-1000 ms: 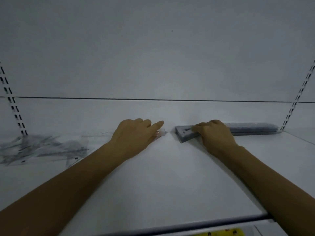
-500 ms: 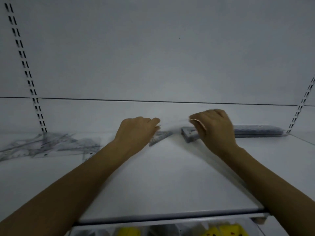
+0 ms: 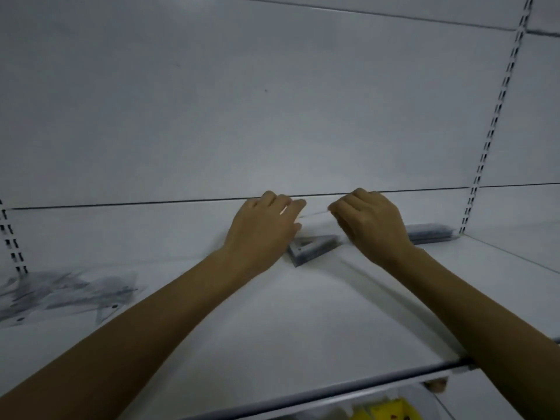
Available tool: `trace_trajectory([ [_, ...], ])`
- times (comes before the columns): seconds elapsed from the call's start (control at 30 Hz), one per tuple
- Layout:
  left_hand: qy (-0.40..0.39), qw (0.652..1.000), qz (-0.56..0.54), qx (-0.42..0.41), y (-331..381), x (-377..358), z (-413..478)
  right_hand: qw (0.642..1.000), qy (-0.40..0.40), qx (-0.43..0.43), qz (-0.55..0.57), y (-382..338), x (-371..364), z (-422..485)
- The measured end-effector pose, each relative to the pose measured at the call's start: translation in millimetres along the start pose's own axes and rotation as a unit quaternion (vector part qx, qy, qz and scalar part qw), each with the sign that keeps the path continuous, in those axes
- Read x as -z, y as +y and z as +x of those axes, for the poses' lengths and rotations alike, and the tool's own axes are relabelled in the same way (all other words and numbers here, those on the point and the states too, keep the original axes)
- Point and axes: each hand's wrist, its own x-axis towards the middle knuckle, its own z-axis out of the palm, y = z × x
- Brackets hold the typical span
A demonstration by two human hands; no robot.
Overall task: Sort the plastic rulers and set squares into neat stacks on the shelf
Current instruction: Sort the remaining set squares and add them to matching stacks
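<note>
My left hand [image 3: 260, 228] and my right hand [image 3: 372, 225] are raised side by side above the white shelf [image 3: 303, 316], fingers curled. Between their fingertips runs a thin, blurred clear plastic piece [image 3: 315, 214], pinched at both ends; I cannot tell whether it is a ruler or a set square. Directly below lies a neat stack of grey-clear set squares [image 3: 315, 248], partly covered by both hands. A flat stack of rulers [image 3: 430, 232] lies along the back at the right, behind my right wrist. A loose heap of rulers and set squares [image 3: 60, 294] sits at the far left.
Slotted uprights stand at the right [image 3: 491, 137] and the left edge [image 3: 12, 247] of the white back panel. The shelf's metal front rail [image 3: 303, 391] runs below my forearms. Yellow items [image 3: 381, 412] show on the level underneath.
Both hands have lifted off the shelf and come closer together with the clear piece between them. The set square stack is now uncovered beneath them. The camera has tilted upward.
</note>
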Motion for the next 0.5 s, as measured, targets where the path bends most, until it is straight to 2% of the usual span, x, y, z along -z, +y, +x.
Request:
trace_trajectory([
  [0.1,0.025,0.999,-0.013,-0.025,20.7,-16.7,-1.9,0.991,-0.049,-0.126,-0.018,47.8,-4.0,-24.9],
  [0.17,-0.006,0.998,-0.030,-0.060,34.8,-27.4,-11.7,0.979,-0.060,-0.191,-0.029,68.0,-10.9,-50.6],
  [0.23,-0.027,0.995,-0.028,-0.093,40.8,-39.2,-20.1,0.974,-0.051,-0.219,-0.041,75.1,-19.3,-69.6],
  [0.37,-0.031,0.995,-0.063,-0.070,39.7,-43.6,-24.3,0.961,-0.062,-0.266,-0.045,77.6,-29.0,-71.4],
  [0.43,-0.037,0.994,-0.080,-0.065,41.4,-43.1,-25.8,0.949,-0.123,-0.285,-0.058,80.0,-29.9,-76.8],
  [0.5,-0.045,0.991,-0.099,-0.075,44.3,-43.8,-26.1,0.921,-0.204,-0.323,-0.080,82.5,-29.1,-82.7],
])
